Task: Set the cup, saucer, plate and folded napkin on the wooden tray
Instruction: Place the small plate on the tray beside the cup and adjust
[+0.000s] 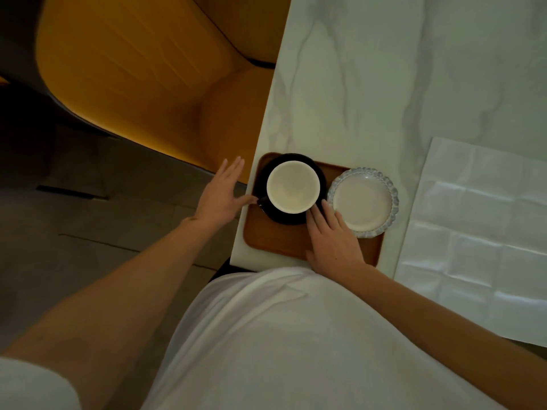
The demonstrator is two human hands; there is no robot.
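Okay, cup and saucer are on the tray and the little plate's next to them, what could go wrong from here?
1. The wooden tray sits at the table's corner, near its edge; a push from either of the hands could slide it off.
2. The left hand touches the cup handle only with its thumb; a nudge could shift the cup on the black saucer.
3. The scalloped plate overhangs the tray's right rim and might tip.
4. The napkin lies unfolded, off the tray.

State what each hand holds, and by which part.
Left hand: thumb touches the cup handle, no clear grip. Right hand rests open on the tray.
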